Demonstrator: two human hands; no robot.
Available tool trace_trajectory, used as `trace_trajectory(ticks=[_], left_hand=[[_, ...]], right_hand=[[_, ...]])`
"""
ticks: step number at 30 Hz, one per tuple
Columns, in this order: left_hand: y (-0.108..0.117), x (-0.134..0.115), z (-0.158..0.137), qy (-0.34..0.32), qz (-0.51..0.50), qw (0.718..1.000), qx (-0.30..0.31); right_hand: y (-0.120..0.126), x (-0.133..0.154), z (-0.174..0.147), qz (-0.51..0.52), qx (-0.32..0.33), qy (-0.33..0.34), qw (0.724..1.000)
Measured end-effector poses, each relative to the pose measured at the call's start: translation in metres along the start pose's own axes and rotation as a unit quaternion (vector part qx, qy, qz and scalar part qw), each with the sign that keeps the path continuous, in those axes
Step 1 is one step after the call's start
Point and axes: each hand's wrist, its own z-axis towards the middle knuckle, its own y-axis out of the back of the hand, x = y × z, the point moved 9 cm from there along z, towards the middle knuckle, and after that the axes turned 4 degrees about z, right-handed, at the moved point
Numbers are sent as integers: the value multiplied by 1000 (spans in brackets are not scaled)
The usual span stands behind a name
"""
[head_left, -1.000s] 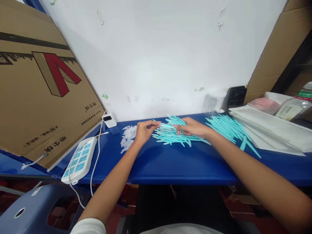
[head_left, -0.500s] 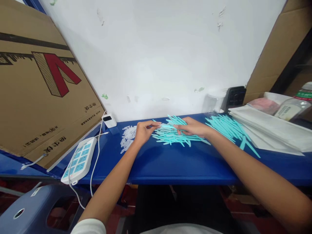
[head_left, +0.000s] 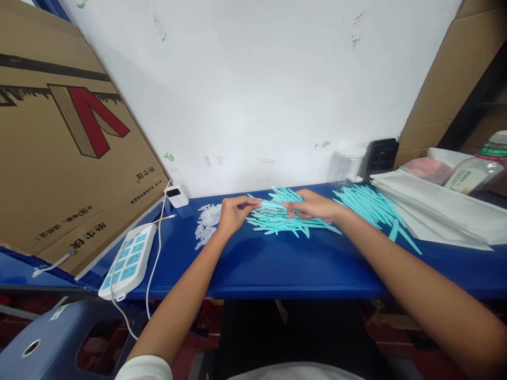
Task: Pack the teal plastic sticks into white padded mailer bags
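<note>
My right hand [head_left: 311,206] is closed around one end of a slim teal plastic stick [head_left: 273,205]. The fingertips of my left hand [head_left: 237,212] pinch that stick's other end, where a pale tip may be a small cover; the fingers hide most of it. Beneath both hands spreads a heap of similar teal sticks [head_left: 277,224], lying in mixed directions on the blue table [head_left: 269,264]. Just left of my left hand lies a pile of small translucent whitish pieces [head_left: 206,224]. Further right, a second pile of teal sticks [head_left: 366,206] rests beside white flat sheets or bags.
At the left are a power strip [head_left: 130,261] with white cables, a small white device [head_left: 176,195] and a large cardboard box [head_left: 79,158]. White sheets [head_left: 435,211], a clear jar [head_left: 348,166], a black device [head_left: 381,158] and a bottle [head_left: 477,169] stand right. A wall closes the back.
Both hands keep nearly the same place and hold on the stick. The whole view has shifted very slightly.
</note>
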Motion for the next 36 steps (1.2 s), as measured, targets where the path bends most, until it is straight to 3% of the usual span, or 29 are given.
trace_trajectory(ticks=[8,14,18,23,28,36], left_hand=[[1,2,1,13,-4,1000,9],[-10,-6,-4,-4,33,999,34],[-11,-12,-5,-15,67,998,4],[0,-2,-2,42,78,995,-39],[-10,21,-3,134,-28,991,7],[-23,26,-8,154,-75,985,23]], right_hand=[[3,2,-1,-8,-11,1,1000],[-5,0,0,-5,8,6,1000],[-6,6,0,-6,-15,20,1000],[2,15,-2,-7,-70,20,997],[4,22,-1,-79,-73,82,991],[1,18,2,-113,-103,122,981]])
